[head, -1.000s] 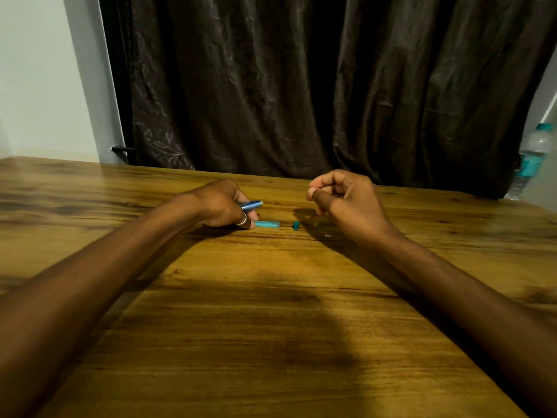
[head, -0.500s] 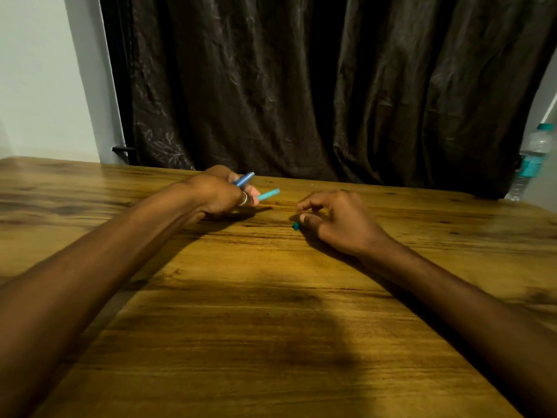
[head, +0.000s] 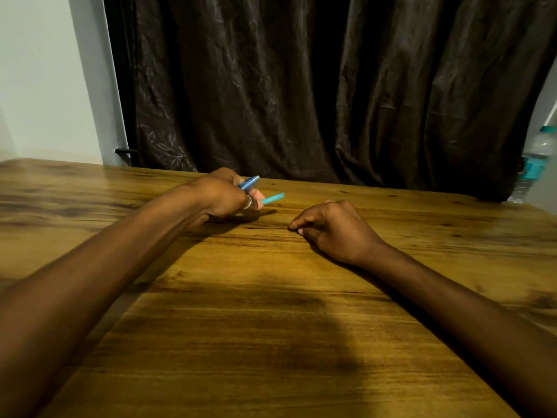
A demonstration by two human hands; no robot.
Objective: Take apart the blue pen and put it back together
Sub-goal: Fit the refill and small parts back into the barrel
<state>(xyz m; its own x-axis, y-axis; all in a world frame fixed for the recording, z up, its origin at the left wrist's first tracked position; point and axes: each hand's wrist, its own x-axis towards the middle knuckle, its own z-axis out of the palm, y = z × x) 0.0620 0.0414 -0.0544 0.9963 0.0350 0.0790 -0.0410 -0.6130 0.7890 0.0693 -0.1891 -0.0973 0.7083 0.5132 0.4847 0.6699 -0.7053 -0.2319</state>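
My left hand [head: 224, 196] is closed around two pieces of the blue pen, held a little above the wooden table [head: 271, 327]. A darker blue barrel piece [head: 249, 182] sticks out above the fingers. A lighter turquoise piece [head: 272, 198] points to the right below it. My right hand [head: 331, 230] rests on the table to the right, thumb and forefinger pinched on a small teal pen part [head: 299, 231] that is mostly hidden under the fingertips.
A dark curtain [head: 301, 86] hangs behind the table's far edge. A plastic water bottle [head: 535, 161] with a teal label stands at the far right. A pale wall [head: 45, 79] is at the left.
My left hand lifted the turquoise piece off the table along with the barrel piece. My right hand came down from a raised fist onto the small teal part.
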